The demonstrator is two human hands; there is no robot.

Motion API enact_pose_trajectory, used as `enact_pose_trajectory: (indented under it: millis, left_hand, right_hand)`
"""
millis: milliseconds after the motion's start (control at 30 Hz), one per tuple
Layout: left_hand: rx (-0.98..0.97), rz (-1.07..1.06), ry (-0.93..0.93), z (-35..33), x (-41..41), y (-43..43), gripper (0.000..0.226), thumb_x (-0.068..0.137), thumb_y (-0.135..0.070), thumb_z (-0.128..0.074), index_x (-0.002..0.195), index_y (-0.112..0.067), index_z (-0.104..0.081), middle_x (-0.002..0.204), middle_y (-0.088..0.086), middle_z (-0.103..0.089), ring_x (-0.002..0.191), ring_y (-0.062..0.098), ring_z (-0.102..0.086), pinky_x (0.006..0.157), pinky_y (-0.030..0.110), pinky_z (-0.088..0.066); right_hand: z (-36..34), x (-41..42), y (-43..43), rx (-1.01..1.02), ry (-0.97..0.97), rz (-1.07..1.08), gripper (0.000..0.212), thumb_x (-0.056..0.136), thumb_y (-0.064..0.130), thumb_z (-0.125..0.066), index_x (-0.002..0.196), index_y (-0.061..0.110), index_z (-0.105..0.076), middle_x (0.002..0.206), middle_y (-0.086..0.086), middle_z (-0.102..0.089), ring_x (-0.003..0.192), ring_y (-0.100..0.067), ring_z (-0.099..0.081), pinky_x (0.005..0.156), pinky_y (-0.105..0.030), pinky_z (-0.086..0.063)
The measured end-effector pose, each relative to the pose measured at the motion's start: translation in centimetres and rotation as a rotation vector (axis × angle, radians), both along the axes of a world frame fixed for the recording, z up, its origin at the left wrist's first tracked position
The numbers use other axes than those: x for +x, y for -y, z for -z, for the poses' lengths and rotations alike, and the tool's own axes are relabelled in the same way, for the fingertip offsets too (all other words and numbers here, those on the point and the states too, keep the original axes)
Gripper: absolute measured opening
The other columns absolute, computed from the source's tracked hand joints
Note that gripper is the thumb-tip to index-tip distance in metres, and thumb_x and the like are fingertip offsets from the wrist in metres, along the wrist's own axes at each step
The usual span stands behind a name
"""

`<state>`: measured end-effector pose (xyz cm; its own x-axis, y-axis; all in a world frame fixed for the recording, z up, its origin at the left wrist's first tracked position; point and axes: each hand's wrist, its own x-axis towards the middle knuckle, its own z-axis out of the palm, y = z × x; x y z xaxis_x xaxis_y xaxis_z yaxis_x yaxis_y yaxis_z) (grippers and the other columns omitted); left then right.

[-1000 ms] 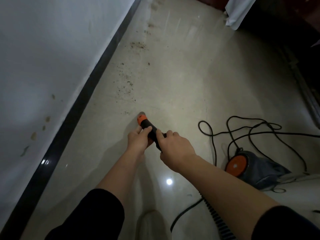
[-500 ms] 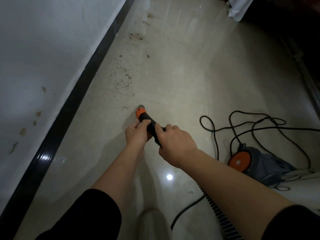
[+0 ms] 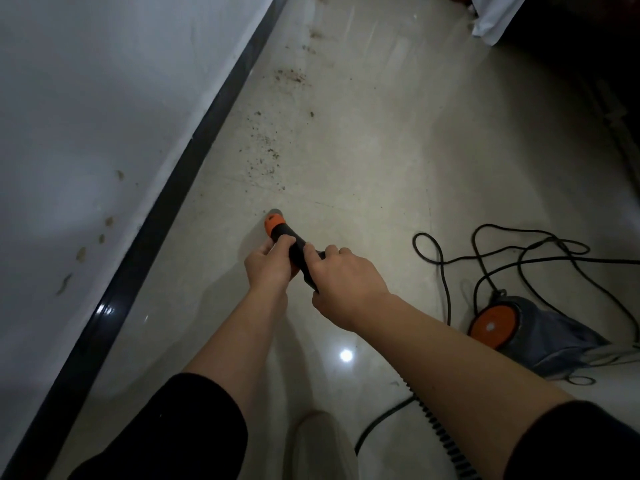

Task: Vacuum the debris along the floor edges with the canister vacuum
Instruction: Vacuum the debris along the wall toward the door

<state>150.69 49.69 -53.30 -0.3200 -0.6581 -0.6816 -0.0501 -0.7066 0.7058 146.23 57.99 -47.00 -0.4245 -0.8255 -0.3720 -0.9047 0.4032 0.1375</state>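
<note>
A black vacuum wand (image 3: pixel 294 245) with an orange tip (image 3: pixel 274 223) points down at the beige floor. My left hand (image 3: pixel 268 266) grips the wand just behind the tip. My right hand (image 3: pixel 346 280) grips it further back. Its ribbed hose (image 3: pixel 441 441) runs under my right arm. Dark debris (image 3: pixel 265 152) is scattered on the floor ahead of the tip, with more debris (image 3: pixel 291 76) further along the black baseboard (image 3: pixel 194 154). The grey canister vacuum (image 3: pixel 526 336) with an orange wheel lies on the floor at the right.
A white wall (image 3: pixel 104 116) with brown stains stands at the left. A black power cord (image 3: pixel 512 251) loops over the floor by the canister. Dark furniture and a white cloth (image 3: pixel 491 19) sit at the far right. A pale shoe (image 3: pixel 318 445) shows below my arms.
The orange tip has crept forward along the floor toward the debris, both hands keeping their hold. The view has shifted slightly with it.
</note>
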Motion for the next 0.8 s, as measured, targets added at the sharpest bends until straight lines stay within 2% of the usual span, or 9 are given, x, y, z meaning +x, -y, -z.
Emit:
enact_pose_trajectory:
  millis: [267, 600, 700, 800]
  left_hand:
    - [0.003, -0.038, -0.010, -0.1, 1.1, 0.9, 0.015, 0.089, -0.009, -0.061, 0.079, -0.021, -0.064, 0.102, 0.015, -0.070, 0.100, 0.029, -0.068, 0.090, 0.038, -0.056]
    - [-0.010, -0.071, 0.006, -0.1, 2.3, 1.6, 0.016, 0.089, -0.010, -0.062, 0.079, -0.023, -0.063, 0.088, 0.005, -0.068, 0.099, 0.026, -0.067, 0.092, 0.037, -0.055]
    - [-0.014, -0.085, 0.012, -0.2, 2.7, 2.0, 0.009, 0.090, -0.010, -0.062, 0.089, -0.018, -0.064, 0.086, 0.003, -0.067, 0.099, 0.026, -0.067, 0.091, 0.036, -0.055]
    - [-0.014, -0.099, 0.014, -0.2, 3.2, 2.2, 0.016, 0.090, -0.010, -0.062, 0.103, -0.019, -0.064, 0.087, 0.002, -0.066, 0.099, 0.024, -0.067, 0.093, 0.035, -0.054]
  right_hand:
    - [0.3, 0.9, 0.8, -0.010, 0.019, -0.014, 0.071, 0.095, 0.017, -0.052, 0.153, 0.011, -0.011, 0.122, -0.018, -0.049, 0.104, -0.029, -0.051, 0.067, -0.033, -0.039]
    - [0.4, 1.7, 1.7, -0.016, 0.044, -0.039, 0.072, 0.095, 0.017, -0.051, 0.153, 0.012, -0.009, 0.125, -0.018, -0.047, 0.107, -0.030, -0.050, 0.069, -0.034, -0.038]
    - [0.6, 2.0, 2.0, -0.017, 0.046, -0.051, 0.072, 0.095, 0.017, -0.052, 0.153, 0.012, -0.009, 0.125, -0.018, -0.047, 0.106, -0.030, -0.050, 0.068, -0.033, -0.038]
    - [0.7, 2.2, 2.3, -0.023, 0.045, -0.065, 0.073, 0.095, 0.016, -0.051, 0.153, 0.013, -0.008, 0.124, -0.018, -0.047, 0.105, -0.029, -0.050, 0.067, -0.033, -0.038]
